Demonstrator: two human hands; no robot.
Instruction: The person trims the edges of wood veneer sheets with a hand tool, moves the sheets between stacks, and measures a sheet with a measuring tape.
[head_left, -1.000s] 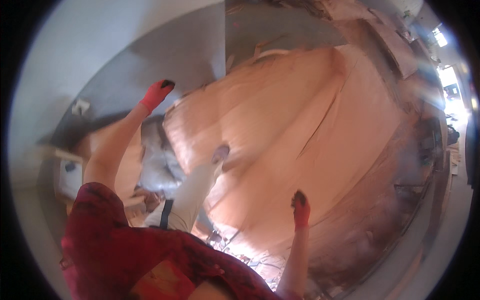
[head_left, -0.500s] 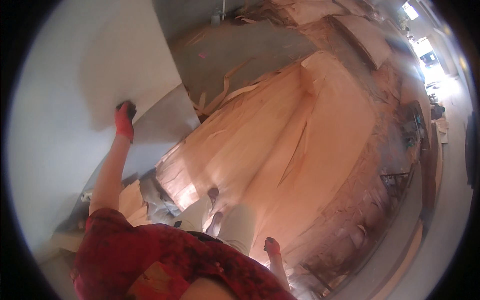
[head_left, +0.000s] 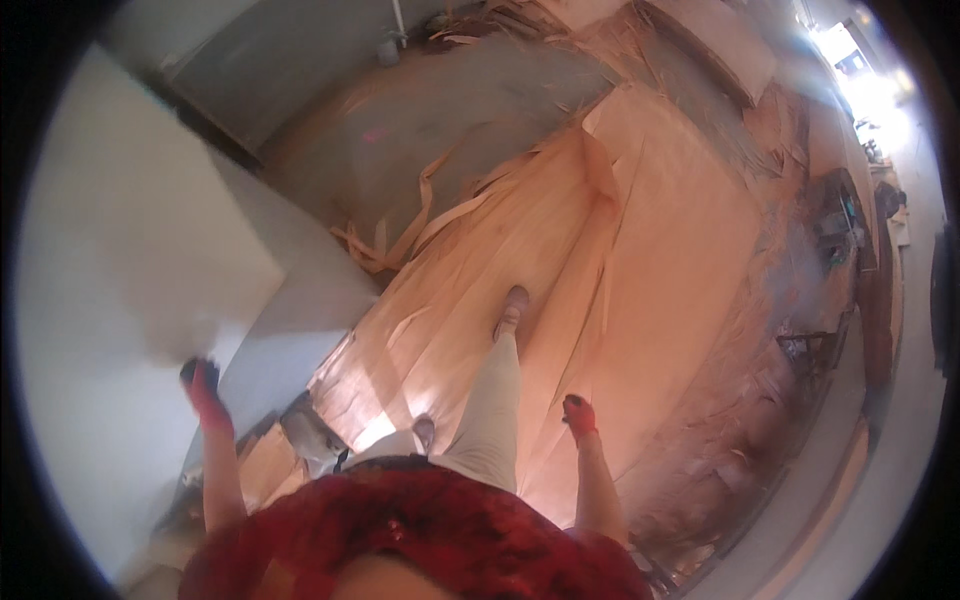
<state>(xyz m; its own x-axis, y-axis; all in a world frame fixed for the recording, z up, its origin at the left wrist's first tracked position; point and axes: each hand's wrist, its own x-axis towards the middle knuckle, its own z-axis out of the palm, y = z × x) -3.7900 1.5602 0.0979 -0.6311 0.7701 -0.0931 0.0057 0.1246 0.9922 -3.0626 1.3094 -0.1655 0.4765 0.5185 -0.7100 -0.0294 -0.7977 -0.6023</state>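
My left hand, in a red glove with dark fingers, is raised beside a large pale wall-like panel. The hand's shadow falls on the panel; whether they touch is unclear. Its fingers are smeared, and nothing shows plainly in them. My right hand, gloved the same way, hangs at my right side with its fingers curled in and nothing visible in them. Below it, wide tan sheets that look like wood veneer cover the floor. One of my shoes is on these sheets.
Loose veneer strips lie along the sheets' left edge by the grey floor. Broken scraps are heaped on the right. A stack of sheets stands at the far end. Bright openings show at the far right.
My left hand has dropped lower along the pale panel. My right hand has risen and come forward. One foot has stepped ahead onto the sheets, and the view has shifted.
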